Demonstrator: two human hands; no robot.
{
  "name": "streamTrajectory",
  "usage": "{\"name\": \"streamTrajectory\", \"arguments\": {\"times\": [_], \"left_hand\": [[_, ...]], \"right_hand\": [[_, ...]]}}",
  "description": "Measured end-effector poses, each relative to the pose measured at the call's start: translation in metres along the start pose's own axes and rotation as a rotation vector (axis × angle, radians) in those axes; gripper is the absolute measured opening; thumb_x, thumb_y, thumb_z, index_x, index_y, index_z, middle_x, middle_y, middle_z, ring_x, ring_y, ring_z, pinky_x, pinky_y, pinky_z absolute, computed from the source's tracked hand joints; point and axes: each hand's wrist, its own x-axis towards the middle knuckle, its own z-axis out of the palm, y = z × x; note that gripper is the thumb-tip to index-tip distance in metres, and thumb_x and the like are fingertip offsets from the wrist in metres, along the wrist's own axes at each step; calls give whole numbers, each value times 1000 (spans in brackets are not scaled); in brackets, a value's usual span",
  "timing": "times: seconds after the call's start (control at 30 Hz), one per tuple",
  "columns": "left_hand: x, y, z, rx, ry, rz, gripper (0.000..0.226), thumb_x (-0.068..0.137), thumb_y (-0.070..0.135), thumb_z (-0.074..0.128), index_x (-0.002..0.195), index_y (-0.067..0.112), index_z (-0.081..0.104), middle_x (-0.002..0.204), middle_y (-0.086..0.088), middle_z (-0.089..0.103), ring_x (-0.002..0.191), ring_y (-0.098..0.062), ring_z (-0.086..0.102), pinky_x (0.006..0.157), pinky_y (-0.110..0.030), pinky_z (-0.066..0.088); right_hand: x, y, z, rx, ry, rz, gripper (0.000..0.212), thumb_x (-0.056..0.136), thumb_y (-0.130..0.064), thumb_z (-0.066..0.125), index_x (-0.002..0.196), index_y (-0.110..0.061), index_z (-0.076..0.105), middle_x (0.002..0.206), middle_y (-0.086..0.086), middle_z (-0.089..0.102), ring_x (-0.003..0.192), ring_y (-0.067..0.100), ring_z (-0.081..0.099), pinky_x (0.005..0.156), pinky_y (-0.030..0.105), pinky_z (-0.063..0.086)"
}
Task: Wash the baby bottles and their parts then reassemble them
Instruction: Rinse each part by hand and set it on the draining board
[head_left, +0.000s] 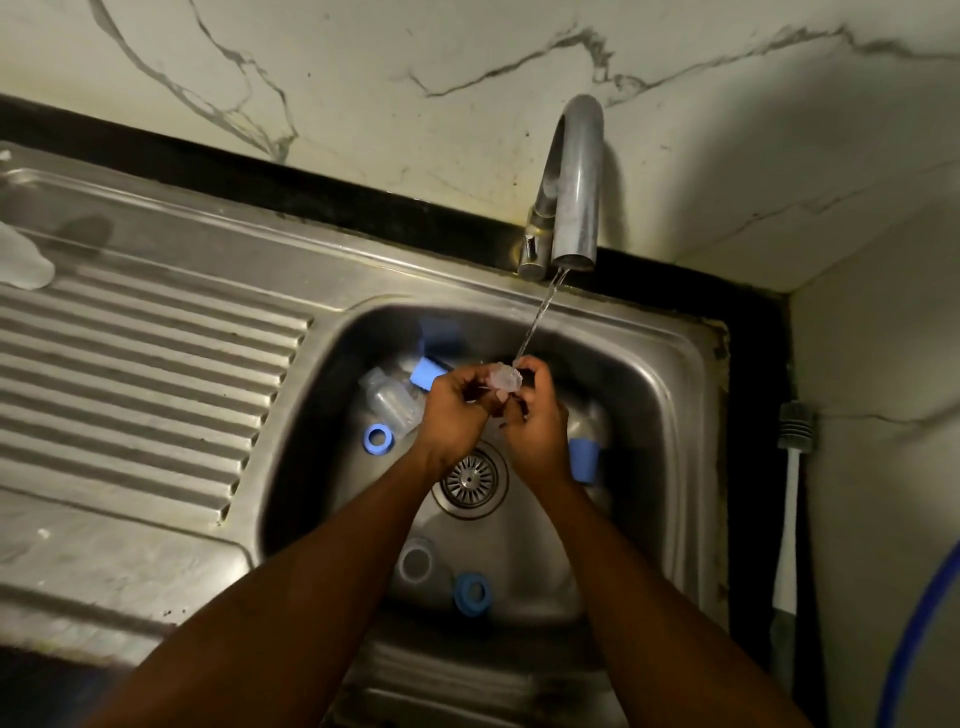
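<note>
Your left forearm and right forearm reach forward from the lower edge and draw together, so the wrists sit close and the hands meet. Your left hand shows its back, fingers curled inward round a small clear part. Your right hand faces it, fingers bent over the same part from the other side. The thumbs seem to press on it, though blur hides the exact grip.

clear part blurred, blue hose cropped
</note>
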Motion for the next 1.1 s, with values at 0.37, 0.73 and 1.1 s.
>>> {"name": "streamTrajectory", "arguments": {"times": [0.37, 0.73, 1.1], "left_hand": [[5, 21, 16, -78, 12, -28, 23, 103, 6, 52, 103, 17, 71, 94, 1, 73, 80, -3, 69, 70, -16, 54], [7, 24, 31, -30, 107, 104, 17, 98, 7, 61, 93, 15, 75, 88, -6, 76, 83, -14, 73, 75, -24, 56], [18, 33, 29, -873, 76, -515, 23, 101, 14, 53, 117, 2, 64, 104, -14, 68, 98, -25, 66, 93, -33, 57]], "right_hand": [[19, -35, -21, 406, -142, 395, 15, 102, -19, 56, 103, -14, 70, 93, 4, 73, 81, 13, 69, 63, 27, 55], [17, -42, -23, 1013, -104, 682, 28, 103, -32, 51, 112, -13, 68, 103, 6, 74, 100, 20, 68, 92, 38, 53], [-4, -34, -18, 35, 91, -252, 49, 91, -28, 62, 121, -64, 53, 140, 15, 54, 124, 22, 57, 104, 31, 46]]}}
